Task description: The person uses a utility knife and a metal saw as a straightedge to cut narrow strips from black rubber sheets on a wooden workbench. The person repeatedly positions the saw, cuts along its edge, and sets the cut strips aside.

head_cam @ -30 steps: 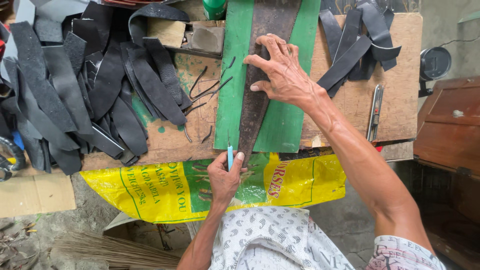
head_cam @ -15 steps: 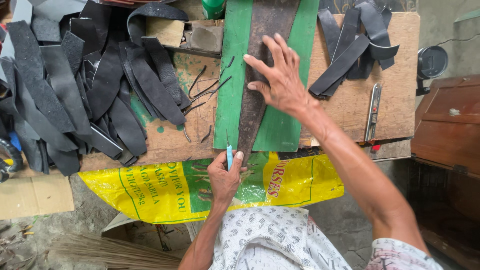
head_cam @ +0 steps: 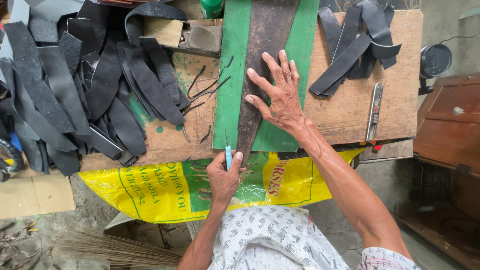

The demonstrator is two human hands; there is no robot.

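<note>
1. Starting at the desk's (head_cam: 345,120) left edge, we see a heap of black leather strips (head_cam: 85,95) spilling over the side; a few thin curled offcuts (head_cam: 202,92) lie just beside it towards the middle.
2. Our left hand (head_cam: 223,180) sits at the near edge of the desk, fingers pinched shut around a slim light-blue knife (head_cam: 228,156), its blade pointing up at the narrow tip of the dark tapered leather piece (head_cam: 262,65).
3. That piece lies on a green cutting mat (head_cam: 227,75) in the middle of the desk, running from the far edge to the near edge.
4. Our right hand (head_cam: 280,97) is spread flat on it, fingers splayed and pressing down.
5. Risk, as we judge it: the blade travels towards the spread fingers, so a slip could nick them; if the pressure eases, the leather could skid and the cut wander.
6. Further right lie more black strips (head_cam: 357,45) at the far right corner and a metal utility cutter (head_cam: 374,112) near the right edge.
7. Containers: a yellow sack (head_cam: 170,192) hangs under the near edge; we cannot tell what it holds. A wooden box (head_cam: 445,125) stands beyond the right edge, closed.
</note>
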